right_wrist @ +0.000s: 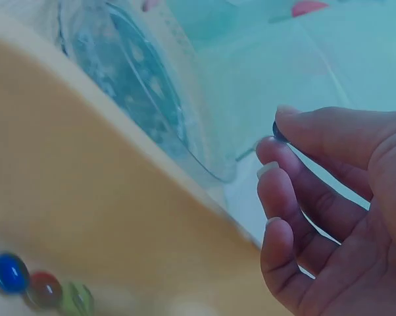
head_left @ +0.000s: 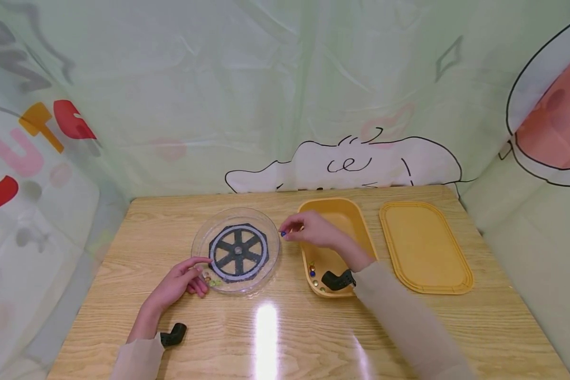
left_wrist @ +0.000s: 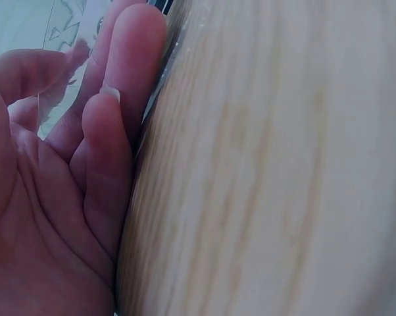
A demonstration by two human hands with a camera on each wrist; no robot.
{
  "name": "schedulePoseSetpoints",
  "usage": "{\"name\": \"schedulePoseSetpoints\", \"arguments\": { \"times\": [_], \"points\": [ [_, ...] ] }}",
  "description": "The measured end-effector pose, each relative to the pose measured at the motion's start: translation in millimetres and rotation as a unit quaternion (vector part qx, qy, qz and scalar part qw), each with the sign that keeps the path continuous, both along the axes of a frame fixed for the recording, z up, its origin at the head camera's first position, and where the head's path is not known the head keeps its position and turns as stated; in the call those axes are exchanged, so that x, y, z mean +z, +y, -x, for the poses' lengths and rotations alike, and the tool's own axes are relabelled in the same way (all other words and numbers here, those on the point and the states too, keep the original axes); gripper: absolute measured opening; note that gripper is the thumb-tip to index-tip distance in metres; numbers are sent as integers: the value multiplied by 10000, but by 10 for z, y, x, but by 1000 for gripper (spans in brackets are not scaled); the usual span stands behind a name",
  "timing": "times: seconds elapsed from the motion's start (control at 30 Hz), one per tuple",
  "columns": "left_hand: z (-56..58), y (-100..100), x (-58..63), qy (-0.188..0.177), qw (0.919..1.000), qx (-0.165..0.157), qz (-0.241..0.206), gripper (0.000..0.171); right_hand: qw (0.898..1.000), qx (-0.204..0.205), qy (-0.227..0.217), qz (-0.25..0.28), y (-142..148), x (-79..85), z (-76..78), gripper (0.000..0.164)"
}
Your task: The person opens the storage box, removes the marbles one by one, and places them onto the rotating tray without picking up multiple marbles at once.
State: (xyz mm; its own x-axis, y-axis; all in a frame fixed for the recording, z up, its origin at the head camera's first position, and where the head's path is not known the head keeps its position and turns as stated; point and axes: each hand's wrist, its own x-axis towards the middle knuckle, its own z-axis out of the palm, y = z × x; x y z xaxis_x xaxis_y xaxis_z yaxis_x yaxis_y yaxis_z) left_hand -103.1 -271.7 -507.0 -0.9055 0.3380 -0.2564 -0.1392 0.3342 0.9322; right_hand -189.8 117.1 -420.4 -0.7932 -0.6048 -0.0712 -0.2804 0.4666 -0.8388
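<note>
Marble (head_left: pixel 283 234) is clamped between thumb and fingertip of the right hand (head_left: pixel 312 228), other fingers bent and free; this hand is the nearer one. Key relation: marble hangs just beside the rim of a clear round dish (head_left: pixel 273 264), between two and three o'clock of its centre; height against the rim hard to judge. Marble looks dark blue, small, round, no long axis, partly hidden by fingertips. In or under the dish, a dark spoked wheel (head_left: pixel 239 266); small marbles (head_left: pixel 210 278) inside at about half past seven. Yellow tray (head_left: pixel 347 211) lies at three o'clock of the dish, mixed-colour marbles (head_left: pixel 312 267) along its seven-to-eight o'clock side. Left hand (head_left: pixel 174 284) lies farther off, at the dish's eight o'clock: index finger straight, others loosely bent, clamped on nothing visible. Farthest, flat yellow panel (head_left: pixel 427 248), three o'clock of the tray.
</note>
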Motion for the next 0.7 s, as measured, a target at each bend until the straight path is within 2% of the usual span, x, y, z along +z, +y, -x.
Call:
{"name": "schedulePoseSetpoints", "arguments": {
  "times": [0.33, 0.7],
  "points": [
    [-9, 11, -34, -3, 9999, 114, -4, 36, 9995, -130, 231, -146, -175, -56, -30, 19],
    [-30, 30, 0, 33, 9998, 158, 72, 36, 9994, -68, 302, -121, -295, -9, -49, 16]
  ]
}}
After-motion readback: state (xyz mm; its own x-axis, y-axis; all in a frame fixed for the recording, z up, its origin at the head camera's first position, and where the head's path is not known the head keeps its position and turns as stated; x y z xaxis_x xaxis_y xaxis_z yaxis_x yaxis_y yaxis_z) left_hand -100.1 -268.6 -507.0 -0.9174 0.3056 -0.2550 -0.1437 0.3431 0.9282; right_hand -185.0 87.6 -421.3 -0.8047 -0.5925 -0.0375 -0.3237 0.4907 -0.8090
